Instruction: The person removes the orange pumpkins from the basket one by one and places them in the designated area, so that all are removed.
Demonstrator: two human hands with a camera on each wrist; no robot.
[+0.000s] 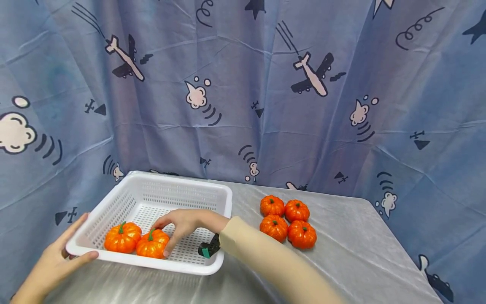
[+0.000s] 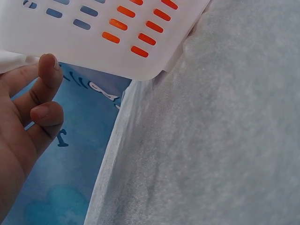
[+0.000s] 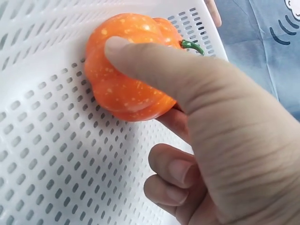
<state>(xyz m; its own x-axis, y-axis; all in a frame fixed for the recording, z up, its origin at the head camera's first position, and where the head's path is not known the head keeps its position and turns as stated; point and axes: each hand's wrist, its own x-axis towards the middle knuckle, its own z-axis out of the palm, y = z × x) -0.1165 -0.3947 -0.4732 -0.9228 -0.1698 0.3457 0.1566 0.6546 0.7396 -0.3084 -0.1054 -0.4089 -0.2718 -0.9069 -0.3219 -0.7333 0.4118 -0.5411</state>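
Observation:
A white perforated basket [image 1: 181, 183] stands on the left of a grey table [image 1: 353, 245]. Two orange pumpkins lie in its front left corner. My right hand [image 1: 163, 237] reaches in and grips the right one [image 1: 151, 245]; in the right wrist view the thumb of that hand [image 3: 150, 79] presses on the pumpkin [image 3: 119, 96] with a finger behind it. The other pumpkin [image 1: 122, 237] lies just to its left. My left hand [image 1: 77, 248] holds the basket's front left corner, thumb on the rim; its fingers [image 2: 49, 65] touch the basket wall [image 2: 93, 42].
Several more orange pumpkins [image 1: 287, 221] sit bunched on the table to the right of the basket. A blue curtain with aeroplane prints [image 1: 311, 76] hangs close behind the table. The table edge [image 2: 112, 154] runs right beside my left hand.

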